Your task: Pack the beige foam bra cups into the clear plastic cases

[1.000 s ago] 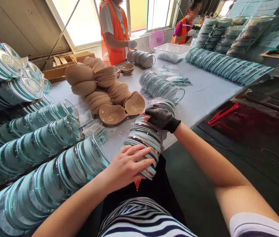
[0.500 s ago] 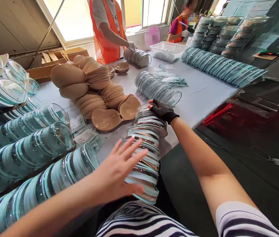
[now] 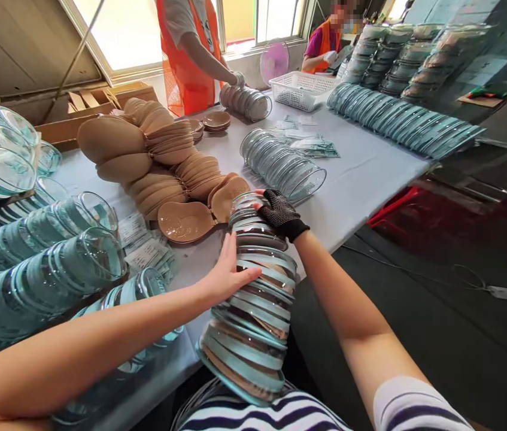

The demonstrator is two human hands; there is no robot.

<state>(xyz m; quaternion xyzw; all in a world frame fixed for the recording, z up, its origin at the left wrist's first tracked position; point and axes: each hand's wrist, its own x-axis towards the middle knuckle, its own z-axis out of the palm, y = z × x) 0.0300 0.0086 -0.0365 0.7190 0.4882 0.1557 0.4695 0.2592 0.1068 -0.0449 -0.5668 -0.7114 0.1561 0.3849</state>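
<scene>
A long row of clear plastic cases [image 3: 257, 299] with pale teal edges and tan pieces inside leans between the table and my striped shirt. My left hand [image 3: 230, 269], bare, grips its left side, thumb across the top and fingers pointing up along the edge. At the far end, my right hand [image 3: 278, 215] in a black fingerless mesh glove wraps over the cases from the right. Just left of that end lie tan adhesive bra cups [image 3: 185, 221], joined in pairs and piled in nested stacks. Beyond my right hand, a row of clear plastic lids [image 3: 282, 164] lies on its side.
Rows of filled cases [image 3: 46, 281] lie along the left, beside printed cards [image 3: 149, 251]. Across the white table [image 3: 356, 185] are a white basket [image 3: 300, 90] and more stacked cases [image 3: 401, 120]. Two people in orange vests [image 3: 190, 60] work at the far side.
My left hand has come forward from above the row and now touches its left side. The row's near end has shifted left and closer to me. My right hand stays at the far end.
</scene>
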